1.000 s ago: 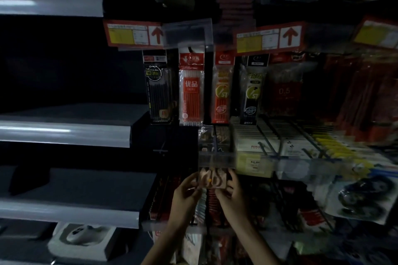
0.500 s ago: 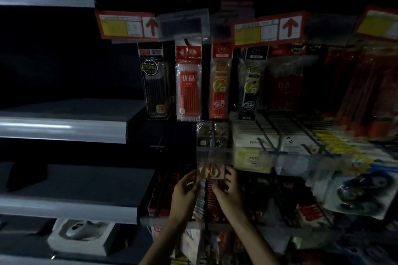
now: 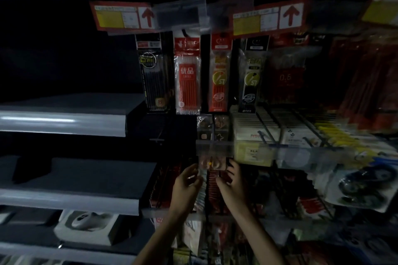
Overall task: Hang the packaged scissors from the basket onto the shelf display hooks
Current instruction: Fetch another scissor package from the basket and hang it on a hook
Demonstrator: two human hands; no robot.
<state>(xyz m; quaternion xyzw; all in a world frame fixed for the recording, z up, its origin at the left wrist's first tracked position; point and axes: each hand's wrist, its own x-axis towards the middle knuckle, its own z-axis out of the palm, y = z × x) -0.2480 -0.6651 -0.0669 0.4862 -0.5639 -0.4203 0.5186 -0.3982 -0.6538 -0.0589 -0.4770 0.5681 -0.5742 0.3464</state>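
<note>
I am looking into a shop, a stationery aisle by the look of it: sealed packs of pen refills (image 3: 187,77) hang side by side in a row, red and yellow price tags (image 3: 123,17) with arrows sit on the rail above them, wire hooks (image 3: 263,137) below carry rows of small boxes (image 3: 247,133), and grey shelves (image 3: 62,122) run off to my left in dim light

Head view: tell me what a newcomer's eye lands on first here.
At lower centre, the left hand and right hand pinch a small clear pack of pale-handled scissors just beneath a clear plastic shelf rail. Above, red-bordered price tags with red up arrows stand out of the dark, over a hanging row of red and black pen packs.
</note>
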